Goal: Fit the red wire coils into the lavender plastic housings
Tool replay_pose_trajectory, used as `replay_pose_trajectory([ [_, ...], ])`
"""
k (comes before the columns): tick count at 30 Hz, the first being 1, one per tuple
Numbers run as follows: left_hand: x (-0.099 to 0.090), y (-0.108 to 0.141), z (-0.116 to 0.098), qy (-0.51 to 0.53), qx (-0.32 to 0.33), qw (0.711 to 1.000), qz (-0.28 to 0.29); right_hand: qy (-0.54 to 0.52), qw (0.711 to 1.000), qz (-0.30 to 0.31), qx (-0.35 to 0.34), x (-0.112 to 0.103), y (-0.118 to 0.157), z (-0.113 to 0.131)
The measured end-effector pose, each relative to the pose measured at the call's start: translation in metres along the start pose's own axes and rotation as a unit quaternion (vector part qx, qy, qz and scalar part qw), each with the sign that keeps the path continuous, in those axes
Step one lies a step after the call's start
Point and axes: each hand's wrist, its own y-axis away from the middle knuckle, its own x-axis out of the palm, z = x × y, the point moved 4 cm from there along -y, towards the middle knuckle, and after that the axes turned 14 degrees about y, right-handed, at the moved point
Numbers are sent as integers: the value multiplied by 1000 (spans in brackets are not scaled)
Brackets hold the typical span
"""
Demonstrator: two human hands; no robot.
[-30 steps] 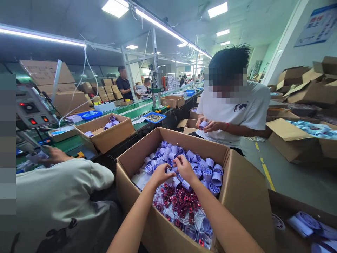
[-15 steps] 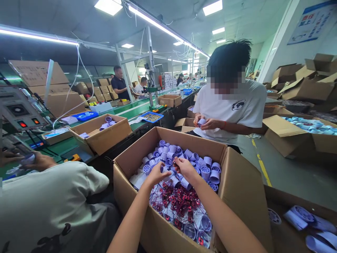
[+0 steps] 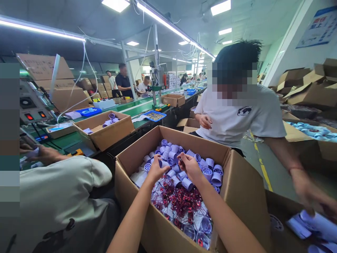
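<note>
Over the open cardboard box (image 3: pixel 244 189), my left hand (image 3: pixel 156 170) has its thumb and fingers apart. A purple plastic cup (image 3: pixel 164 164) shows between them; I cannot tell whether the hand touches it. My right hand (image 3: pixel 190 165) is closed just to the right, its fingertips pinching a small dark part (image 3: pixel 180 159) too small to name. Many purple cups (image 3: pixel 187 183) lie loose in the box beneath both hands. Nearer to me is a tangled heap of small red parts with thin wires (image 3: pixel 181 200), beside some clear cups (image 3: pixel 189 231).
A co-worker in a white shirt (image 3: pixel 234 119) sits across the box, one arm over a lower box of purple pieces (image 3: pixel 298 225). Another person's sleeve (image 3: pixel 65 182) is close on my left. Beyond runs a green conveyor bench (image 3: pixel 142 109) with a blue tray (image 3: pixel 154 116) and a cardboard box (image 3: pixel 105 135).
The co-worker opposite has let go of the purple cup and reached down to the lower box at right. My left hand's fingers have lifted slightly; my right still pinches. The view has shifted slightly.
</note>
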Motion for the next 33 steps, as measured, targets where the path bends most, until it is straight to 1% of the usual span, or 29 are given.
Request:
replay_pose_trajectory([
  [2,-3,-1,0,-6,-6,1000,-21,-30,1000,7,4,-2,2,3],
  [4,-5,-2,1,-12,-25,999,-40,-59,998,14,8,-3,3,4],
  [7,-6,-3,5,-13,-57,997,-48,-94,995,25,19,-5,3,4],
  [8,-6,-3,6,-12,-58,997,-46,-103,994,29,23,-5,3,5],
  [10,-6,-5,6,-13,-19,999,-44,-114,992,44,24,-5,4,6],
  [12,-5,-6,3,-14,43,998,-41,-110,992,68,12,-4,6,9],
  [14,-5,-7,1,-11,88,995,-35,-83,992,92,-7,-1,9,11],
  [15,-4,-7,0,-9,99,995,-30,-63,993,103,-16,0,11,12],
  [18,-3,-7,-3,-1,116,993,-17,0,992,125,-37,5,16,12],
  [21,-3,-5,-8,13,139,990,-15,38,991,114,-56,8,17,10],
  [24,-6,-1,-11,17,146,988,-44,55,991,97,-74,9,16,10],
  [26,-8,2,-13,11,136,988,-66,60,990,94,-84,9,15,11],
  [28,-8,5,-16,9,125,990,-69,59,990,91,-88,9,15,11],
  [33,0,9,-21,52,111,992,2,55,991,90,-87,10,15,11],
])
